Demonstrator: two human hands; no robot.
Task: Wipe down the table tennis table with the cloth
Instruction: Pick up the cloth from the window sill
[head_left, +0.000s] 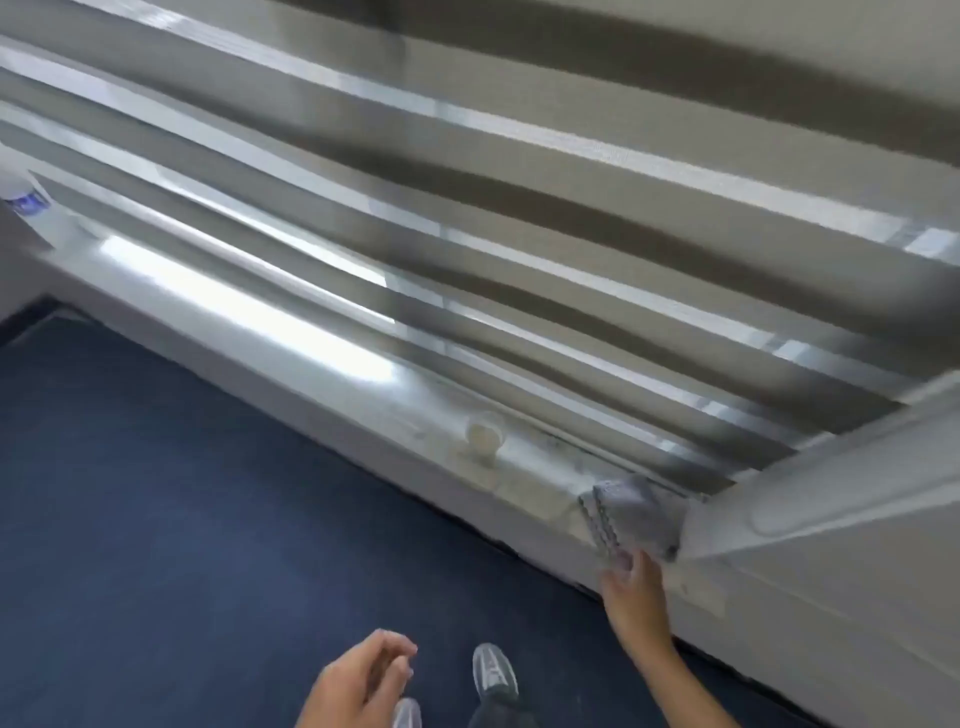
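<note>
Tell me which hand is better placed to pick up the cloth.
Right. The right hand is at the near edge of the cloth on the sill; the left hand hangs low, away from it.

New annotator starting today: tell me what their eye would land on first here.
Striped window blinds fill the upper frame, smeared by motion blur. At lower right, the right hand reaches the near edge of a grey cloth lying on the pale sill, a small cup to its left. The left hand hangs loosely curled above the dark blue carpet.
</note>
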